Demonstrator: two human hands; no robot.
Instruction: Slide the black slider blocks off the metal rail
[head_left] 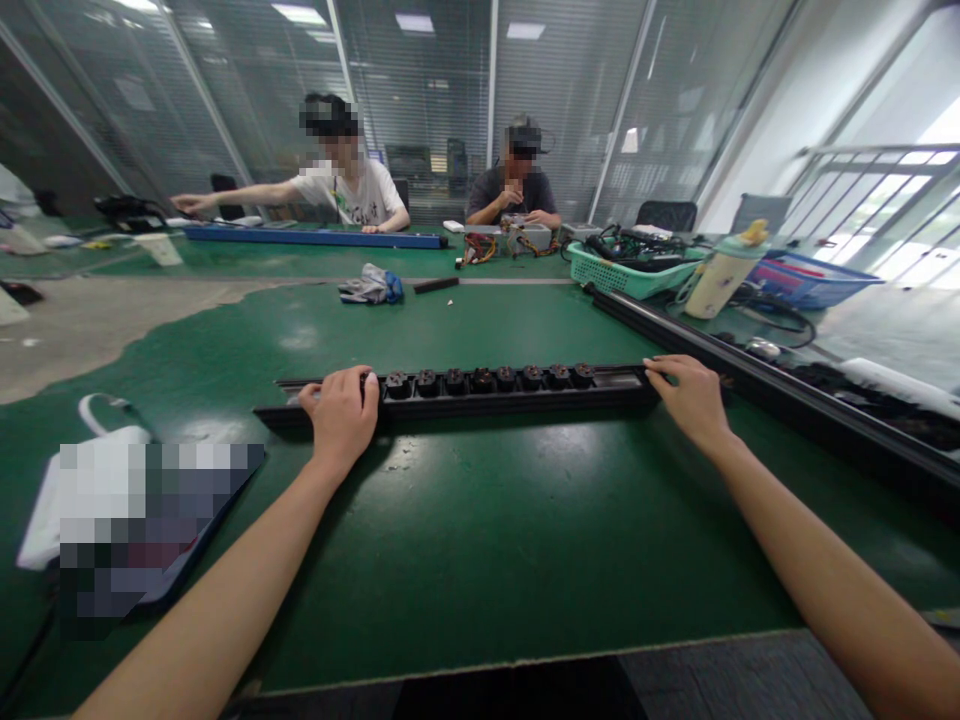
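Note:
A long black power strip (495, 404) lies crosswise on the green table in front of me, with a row of several round black sockets (481, 380) along its open channel. My left hand (341, 415) is closed over the strip near its left end, thumb beside the first socket. At the opposite end, my right hand (691, 398) pinches the strip's tip between thumb and fingers. The undersides of the fingers are partly hidden on both hands.
To the right runs a long black rail (720, 350). Behind it stand a green basket (637, 272) of cables and a cream bottle (726, 270). A grey-blue glove (371, 285) lies ahead. A blurred-out dark tablet-like object (202, 530) is left. Two people sit across the table.

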